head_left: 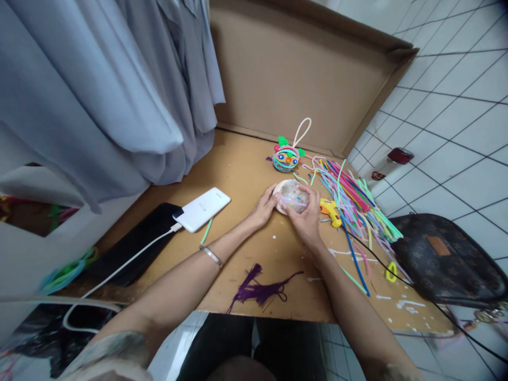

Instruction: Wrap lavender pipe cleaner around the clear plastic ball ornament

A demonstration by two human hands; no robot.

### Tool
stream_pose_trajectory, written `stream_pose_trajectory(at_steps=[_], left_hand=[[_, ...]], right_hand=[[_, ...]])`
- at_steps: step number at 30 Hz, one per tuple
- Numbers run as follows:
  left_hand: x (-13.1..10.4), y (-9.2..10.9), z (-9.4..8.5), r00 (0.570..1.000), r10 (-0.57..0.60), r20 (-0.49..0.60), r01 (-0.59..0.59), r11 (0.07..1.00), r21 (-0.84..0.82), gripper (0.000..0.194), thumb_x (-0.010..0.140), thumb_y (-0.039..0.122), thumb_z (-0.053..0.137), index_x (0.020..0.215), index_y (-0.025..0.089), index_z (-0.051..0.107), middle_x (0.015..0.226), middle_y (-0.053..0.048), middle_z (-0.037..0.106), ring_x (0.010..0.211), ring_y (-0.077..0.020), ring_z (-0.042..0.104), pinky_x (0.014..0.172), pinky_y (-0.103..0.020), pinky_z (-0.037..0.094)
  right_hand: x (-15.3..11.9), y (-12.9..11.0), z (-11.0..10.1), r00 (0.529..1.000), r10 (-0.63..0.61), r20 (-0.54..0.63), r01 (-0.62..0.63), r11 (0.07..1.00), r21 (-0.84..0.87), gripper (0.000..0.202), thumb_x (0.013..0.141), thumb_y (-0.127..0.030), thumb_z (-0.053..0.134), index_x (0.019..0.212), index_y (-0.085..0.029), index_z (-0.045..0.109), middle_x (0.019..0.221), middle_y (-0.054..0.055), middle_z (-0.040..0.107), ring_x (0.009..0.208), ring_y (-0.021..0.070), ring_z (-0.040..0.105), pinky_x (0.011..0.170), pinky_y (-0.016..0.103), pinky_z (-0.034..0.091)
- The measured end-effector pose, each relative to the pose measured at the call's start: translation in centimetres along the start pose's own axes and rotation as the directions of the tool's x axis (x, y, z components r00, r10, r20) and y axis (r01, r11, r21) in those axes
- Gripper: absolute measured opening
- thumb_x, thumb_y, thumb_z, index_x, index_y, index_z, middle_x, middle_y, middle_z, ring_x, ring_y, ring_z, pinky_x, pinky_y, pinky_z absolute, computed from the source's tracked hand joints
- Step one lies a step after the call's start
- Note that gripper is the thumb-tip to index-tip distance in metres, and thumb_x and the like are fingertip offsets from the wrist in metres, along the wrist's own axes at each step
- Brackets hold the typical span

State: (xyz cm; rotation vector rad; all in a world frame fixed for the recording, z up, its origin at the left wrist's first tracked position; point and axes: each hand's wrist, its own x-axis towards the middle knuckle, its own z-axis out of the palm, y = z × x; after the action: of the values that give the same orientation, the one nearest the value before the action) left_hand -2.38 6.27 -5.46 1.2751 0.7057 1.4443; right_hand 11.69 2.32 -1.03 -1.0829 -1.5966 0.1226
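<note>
My left hand (pixel 263 206) and my right hand (pixel 307 219) grip a round, clear, bowl-like piece (pixel 292 191) from either side, above the cardboard-brown tabletop (pixel 242 174). It has a pale rim, and a lilac strip with small coloured bits shows in or on it; I cannot tell which. Just beyond stands a colourful ornament (pixel 286 159) with a face, green ears and a white loop. A yellow glue gun (pixel 332 211) lies right beside my right hand. Purple tassels (pixel 260 288) rest between my forearms, near the front edge.
Many pipe cleaners (pixel 353 196) are heaped at the right, by a brown patterned bag (pixel 448 259). A black cord (pixel 381 259) crosses there. At the left lie a white power bank (pixel 202 209) with a cable and a black flat item (pixel 138 246). Grey cloth (pixel 159 95) hangs at the left.
</note>
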Motion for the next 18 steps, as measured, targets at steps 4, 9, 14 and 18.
stream_pose_trajectory(at_steps=[4, 9, 14, 18], left_hand=[[0.0, -0.2, -0.3, 1.0, -0.003, -0.009, 0.003, 1.0, -0.012, 0.058, 0.08, 0.058, 0.069, 0.121, 0.018, 0.061, 0.132, -0.013, 0.064, 0.125, -0.0287, 0.057, 0.111, -0.042, 0.04], [0.3, 0.1, -0.3, 0.993, -0.092, -0.079, 0.076, 0.981, -0.18, 0.044, 0.076, 0.044, 0.074, 0.109, 0.02, 0.058, 0.115, -0.008, 0.068, 0.111, -0.0221, 0.062, 0.102, -0.037, 0.046], [0.8, 0.8, -0.9, 0.941, -0.268, -0.207, 0.203, 0.936, -0.287, 0.029, 0.074, 0.024, 0.069, 0.096, 0.022, 0.051, 0.086, 0.002, 0.062, 0.079, -0.0126, 0.06, 0.085, -0.03, 0.05], [1.1, 0.9, -1.1, 0.906, -0.282, -0.315, 0.216, 0.949, -0.229, 0.025, 0.073, 0.019, 0.068, 0.086, 0.022, 0.047, 0.074, 0.005, 0.054, 0.071, -0.0103, 0.056, 0.079, -0.027, 0.05]], right_hand=[[-0.3, 0.6, 0.1, 0.998, -0.04, 0.038, 0.042, 0.997, -0.071, 0.051, 0.074, -0.037, 0.076, 0.12, -0.026, 0.055, 0.124, 0.01, 0.058, 0.124, 0.0297, 0.053, 0.108, 0.055, 0.045], [-0.3, 0.5, 0.1, 0.995, -0.061, 0.082, 0.065, 0.997, -0.046, 0.059, 0.071, -0.039, 0.078, 0.123, -0.024, 0.055, 0.127, 0.012, 0.059, 0.123, 0.0301, 0.055, 0.107, 0.053, 0.045], [0.0, 0.6, 0.0, 0.99, 0.102, 0.101, -0.112, 0.989, 0.098, 0.067, 0.067, -0.038, 0.08, 0.127, -0.024, 0.052, 0.131, 0.012, 0.058, 0.122, 0.0283, 0.057, 0.103, 0.049, 0.048], [0.2, 1.6, 0.0, 0.977, 0.196, 0.082, -0.211, 0.928, 0.308, 0.06, 0.072, -0.041, 0.073, 0.125, -0.024, 0.05, 0.132, 0.012, 0.058, 0.121, 0.026, 0.059, 0.1, 0.046, 0.051]])
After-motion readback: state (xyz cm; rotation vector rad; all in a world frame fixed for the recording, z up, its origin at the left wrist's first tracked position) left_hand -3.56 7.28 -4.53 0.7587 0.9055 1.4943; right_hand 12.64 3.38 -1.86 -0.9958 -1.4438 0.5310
